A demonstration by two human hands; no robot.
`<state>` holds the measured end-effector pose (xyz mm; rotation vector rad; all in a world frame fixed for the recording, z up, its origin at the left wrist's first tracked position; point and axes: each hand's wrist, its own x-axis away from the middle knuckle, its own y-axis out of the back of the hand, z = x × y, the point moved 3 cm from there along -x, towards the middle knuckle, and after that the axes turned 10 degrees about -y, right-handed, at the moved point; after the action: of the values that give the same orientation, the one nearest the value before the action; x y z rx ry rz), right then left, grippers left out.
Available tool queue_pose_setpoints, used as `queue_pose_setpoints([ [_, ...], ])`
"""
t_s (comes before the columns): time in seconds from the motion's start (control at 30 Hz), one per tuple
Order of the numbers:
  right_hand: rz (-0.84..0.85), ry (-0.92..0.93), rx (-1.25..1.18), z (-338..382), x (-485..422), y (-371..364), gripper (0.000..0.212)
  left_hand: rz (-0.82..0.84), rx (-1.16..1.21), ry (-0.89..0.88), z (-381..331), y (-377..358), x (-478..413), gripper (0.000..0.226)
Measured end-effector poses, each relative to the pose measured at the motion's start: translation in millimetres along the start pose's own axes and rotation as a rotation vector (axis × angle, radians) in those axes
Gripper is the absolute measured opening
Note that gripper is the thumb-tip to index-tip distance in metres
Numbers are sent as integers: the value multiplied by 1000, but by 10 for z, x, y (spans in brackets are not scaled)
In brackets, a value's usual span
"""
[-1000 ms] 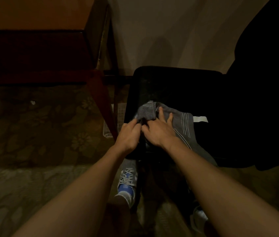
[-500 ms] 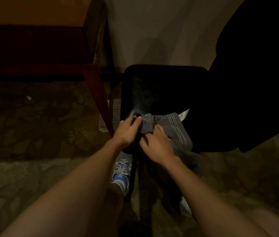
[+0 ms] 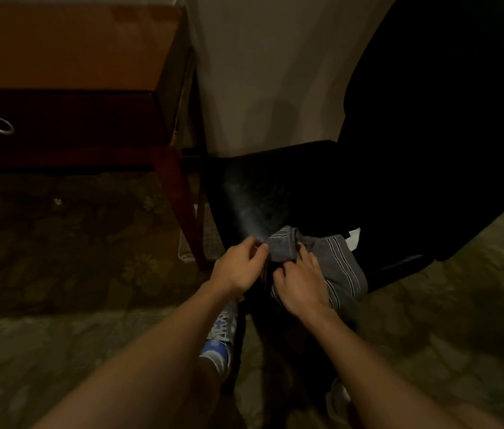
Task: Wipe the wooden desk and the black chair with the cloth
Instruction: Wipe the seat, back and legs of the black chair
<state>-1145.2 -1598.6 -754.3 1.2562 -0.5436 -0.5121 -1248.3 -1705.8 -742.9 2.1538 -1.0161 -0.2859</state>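
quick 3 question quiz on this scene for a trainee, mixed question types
1. True or false: the grey striped cloth lies on the black chair seat.
2. Which hands hold the cloth? A left only, B right only, C both.
3. Fill in: the metal ring pull sits on the wooden desk's dark ____ front.
Key: 1 true. 2 C: left hand and right hand both grip it. 3 drawer.

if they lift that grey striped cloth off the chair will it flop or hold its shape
Probably floppy: the cloth lies bunched in folds, drooping over the front edge of the chair seat. Likely light: the left hand pinches up one corner. May slide on the glossy seat.
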Motion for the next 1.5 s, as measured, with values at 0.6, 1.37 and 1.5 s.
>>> queue_pose_setpoints([
  [0.6,13,-87,-35,-28,-557,21,56,-94,-206,-137,-19,70,-473,36],
  [1.37,-221,-307,71,-70,-1030,-27,83,-53,-434,-180,31,161,-1099,43],
  [1.5,-136,-357,120,-168,-995,-59,89,15,-383,-147,161,10,-1089,63],
])
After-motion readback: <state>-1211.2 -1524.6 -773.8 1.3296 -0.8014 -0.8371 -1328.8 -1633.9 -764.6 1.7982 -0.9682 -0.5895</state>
